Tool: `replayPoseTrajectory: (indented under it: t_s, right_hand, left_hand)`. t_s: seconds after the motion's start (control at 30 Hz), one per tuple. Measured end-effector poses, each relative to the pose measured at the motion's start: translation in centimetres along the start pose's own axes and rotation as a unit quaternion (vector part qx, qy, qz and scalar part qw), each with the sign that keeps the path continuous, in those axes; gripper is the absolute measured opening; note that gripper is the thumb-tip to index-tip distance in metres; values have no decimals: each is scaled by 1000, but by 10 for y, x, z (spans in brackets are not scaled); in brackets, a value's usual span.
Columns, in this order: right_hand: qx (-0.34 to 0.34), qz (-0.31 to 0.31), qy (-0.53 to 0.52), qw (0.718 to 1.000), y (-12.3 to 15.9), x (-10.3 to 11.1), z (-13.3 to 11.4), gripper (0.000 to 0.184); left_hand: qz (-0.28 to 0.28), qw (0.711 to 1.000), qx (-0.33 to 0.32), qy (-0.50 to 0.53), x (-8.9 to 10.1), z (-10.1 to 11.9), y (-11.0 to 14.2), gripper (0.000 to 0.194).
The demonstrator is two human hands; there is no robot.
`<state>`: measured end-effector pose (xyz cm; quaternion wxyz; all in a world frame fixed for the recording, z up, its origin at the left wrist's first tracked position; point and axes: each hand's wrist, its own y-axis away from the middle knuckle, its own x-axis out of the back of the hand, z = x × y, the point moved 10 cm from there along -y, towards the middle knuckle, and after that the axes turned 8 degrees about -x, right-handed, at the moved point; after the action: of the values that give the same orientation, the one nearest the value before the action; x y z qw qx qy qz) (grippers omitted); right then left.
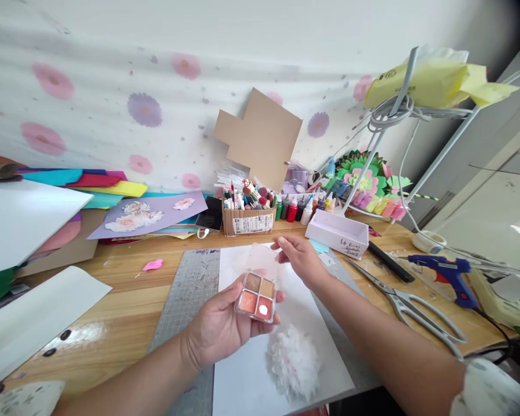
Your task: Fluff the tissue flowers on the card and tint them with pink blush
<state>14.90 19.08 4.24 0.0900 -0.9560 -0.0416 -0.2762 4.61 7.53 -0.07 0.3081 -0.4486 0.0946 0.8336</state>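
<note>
My left hand [219, 318] holds a small square makeup palette [255, 296] with four pans in brown, peach and red tones. A white spot shows in its lower right pan. Beyond the palette, my right hand [301, 260] pinches the edge of a thin, pale, see-through sheet [262, 258]; whether that is joined to the palette I cannot tell. Below both hands a fluffy white flower [293, 363] with faint pink touches lies on white paper [234, 370]. Under the paper is a grey cutting mat [179, 306].
A cardboard box [249, 224] of brushes and pens stands behind, beside small paint bottles [292, 210] and a white box [338, 233]. Scissors [398, 297] and a blue glue gun [453, 268] lie right. Coloured paper, a purple sheet [112, 225] with flowers and a pink scrap [152, 264] are left.
</note>
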Motion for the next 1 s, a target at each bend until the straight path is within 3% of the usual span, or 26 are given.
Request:
replayPoseTrajectory:
  t_s: [0.07,0.2,0.37,0.43,0.53,0.7,0.77,0.83,0.9,1.0]
  right_hand:
    - [33,34,50,998,-24,7,-10,31]
    - [89,48,152,983,-69,3,-36,33]
    - [99,57,221,969,-97,-13,-44,33]
    - [105,78,222,966,-97,-7,-52,33]
    - [123,119,206,963,-86,19,-75,38]
    - [200,189,145,950,-30,81,-97,46]
    - [210,189,130,950,-4,93,-76,39]
    - [180,165,146,959,16,93,-39,28]
    - [125,104,161,973,27,81,3,27]
    - [75,-19,196,978,37,50,42,29]
  left_hand:
    - [13,999,-40,-5,5,18,-1,46]
    - [48,991,-114,-50,25,56,-4,44]
    - [66,984,-151,-67,45,75,-6,39]
    - [71,985,-146,-66,50,74,-7,36]
    - [85,985,-135,-63,55,71,-8,32]
    - [94,987,-115,-56,57,65,-9,31]
    - [90,987,-120,-63,56,65,-9,28]
    - [86,986,-128,-69,55,65,-9,28]
    - [77,985,-131,-76,53,64,-8,33]
    - [57,987,-123,-91,50,62,-9,48]
